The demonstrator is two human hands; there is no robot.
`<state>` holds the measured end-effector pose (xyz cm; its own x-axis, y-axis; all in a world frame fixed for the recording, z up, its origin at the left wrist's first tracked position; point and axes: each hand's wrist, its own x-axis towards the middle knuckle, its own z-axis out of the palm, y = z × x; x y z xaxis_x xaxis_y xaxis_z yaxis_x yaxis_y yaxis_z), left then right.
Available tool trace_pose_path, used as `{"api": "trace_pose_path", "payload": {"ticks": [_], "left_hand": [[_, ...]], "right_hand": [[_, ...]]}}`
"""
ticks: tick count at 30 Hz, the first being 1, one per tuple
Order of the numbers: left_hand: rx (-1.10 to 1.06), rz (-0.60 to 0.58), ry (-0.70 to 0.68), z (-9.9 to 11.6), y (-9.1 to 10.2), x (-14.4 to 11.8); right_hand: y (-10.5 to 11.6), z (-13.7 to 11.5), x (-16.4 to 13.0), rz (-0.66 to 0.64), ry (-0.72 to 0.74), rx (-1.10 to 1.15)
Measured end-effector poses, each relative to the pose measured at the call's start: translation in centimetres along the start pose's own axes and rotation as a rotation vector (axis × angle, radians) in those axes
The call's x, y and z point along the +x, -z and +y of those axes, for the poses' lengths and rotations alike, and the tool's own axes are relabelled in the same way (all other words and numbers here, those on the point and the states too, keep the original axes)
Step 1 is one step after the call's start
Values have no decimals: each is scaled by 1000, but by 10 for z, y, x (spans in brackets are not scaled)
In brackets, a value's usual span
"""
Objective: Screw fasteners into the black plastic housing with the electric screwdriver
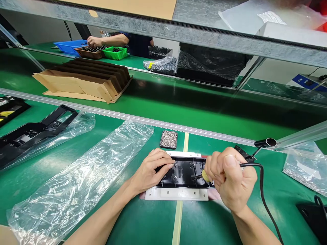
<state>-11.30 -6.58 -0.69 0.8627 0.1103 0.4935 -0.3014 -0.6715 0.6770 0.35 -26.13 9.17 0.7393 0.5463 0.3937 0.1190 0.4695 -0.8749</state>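
Observation:
A black plastic part lies in a white fixture on the green table. My left hand rests on the part's left end, fingertips pressing it down. My right hand is closed around an electric screwdriver whose tip points down onto the part's right side. Its black cable runs off to the lower right. A small black tray of screws sits just behind the fixture.
Empty clear plastic bags lie to the left, and a long black part sits half in another bag. Flattened cardboard lies on the conveyor. Another person's hand works at coloured bins far back. A further bag lies right.

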Motion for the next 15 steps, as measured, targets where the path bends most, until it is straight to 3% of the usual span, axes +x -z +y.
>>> {"api": "trace_pose_path", "payload": {"ticks": [15], "left_hand": [[2, 4, -3, 0, 0, -1]], "right_hand": [[0, 1, -1, 10, -4, -11]]}}
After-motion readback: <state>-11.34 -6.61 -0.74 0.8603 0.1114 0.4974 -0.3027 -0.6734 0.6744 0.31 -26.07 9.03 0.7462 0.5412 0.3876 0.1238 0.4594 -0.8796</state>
